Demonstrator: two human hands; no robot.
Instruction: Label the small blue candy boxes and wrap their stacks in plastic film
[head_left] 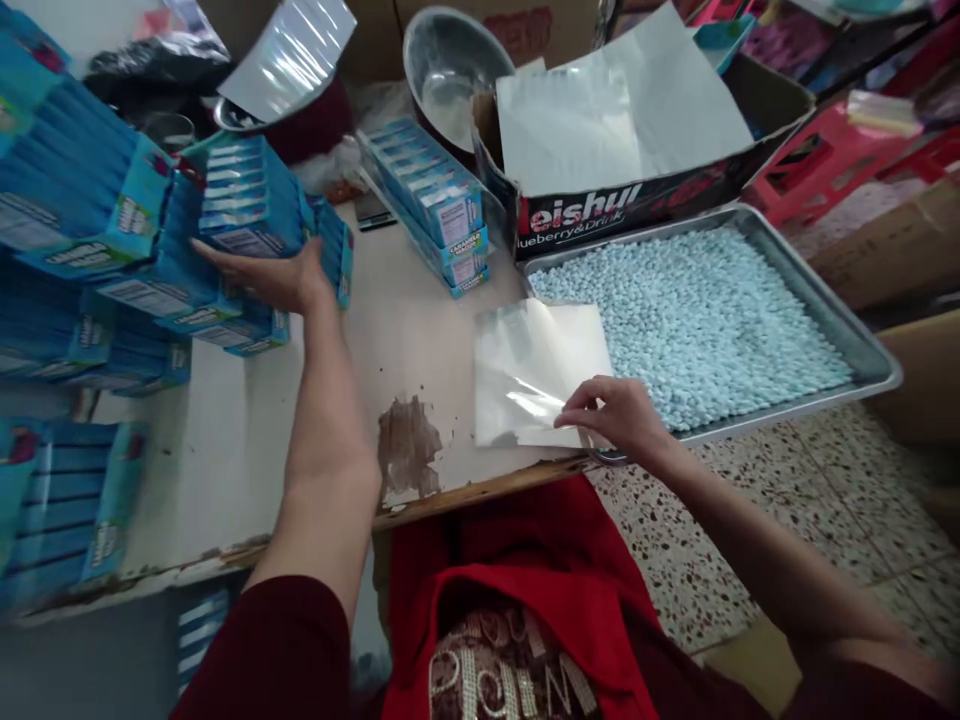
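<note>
My left hand (281,275) is wrapped round the near end of a bundle of small blue boxes (251,195), among stacked blue display boxes on the left. At the front edge of the table, my right hand (611,412) pinches the lower right corner of a clear plastic sheet (525,375). The sheet lies flat on the table, its right side beside a metal tray (881,365) of light blue candies (720,320). Part of the left hand's fingers is hidden by the boxes.
Behind the tray stands a black carton (592,210) with clear sheets on top. More blue boxes (442,200) stand at the table's middle back, near a metal bowl (457,70). Red stools (832,155) are at the right. The wooden table edge (480,490) is worn.
</note>
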